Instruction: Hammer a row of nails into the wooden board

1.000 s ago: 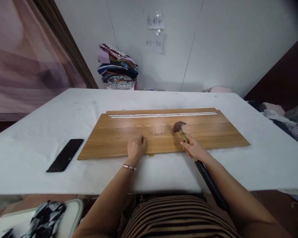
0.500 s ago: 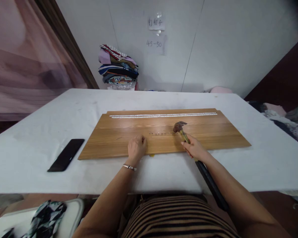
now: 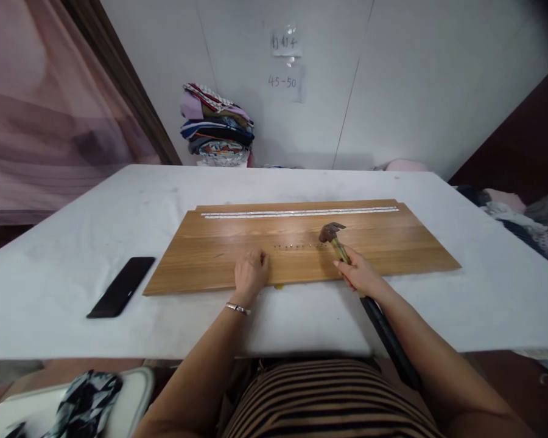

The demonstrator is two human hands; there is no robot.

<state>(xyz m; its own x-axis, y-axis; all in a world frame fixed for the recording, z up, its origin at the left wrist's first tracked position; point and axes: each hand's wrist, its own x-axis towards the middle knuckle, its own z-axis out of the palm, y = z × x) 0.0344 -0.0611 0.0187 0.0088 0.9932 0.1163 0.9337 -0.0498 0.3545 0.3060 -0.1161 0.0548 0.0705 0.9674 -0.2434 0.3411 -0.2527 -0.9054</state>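
Observation:
My right hand (image 3: pixel 357 272) is wrapped round the handle of a claw hammer (image 3: pixel 339 248), near its head. The rusty head is over the right end of a row of several small nails (image 3: pixel 296 246) in the wooden board (image 3: pixel 374 243); whether it touches one I cannot tell. On the board left of that row rests my left hand (image 3: pixel 252 271), its fingers curled closed; anything inside them is hidden. A thin dark nail-like piece (image 3: pixel 218 255) lies farther left on the wood. Two white strips (image 3: pixel 296 213) run along the board's far side.
A black phone-like slab (image 3: pixel 122 286) lies left of the board on the white-covered table (image 3: pixel 73 243). Folded clothes (image 3: pixel 219 125) are stacked at the table's far edge, by the wall with paper signs (image 3: pixel 285 79). At lower left, a patterned cloth (image 3: pixel 86 401) lies on a white stool.
The hammer head has tilted or lifted very slightly in my right hand. My left hand has stayed in the same place on the board.

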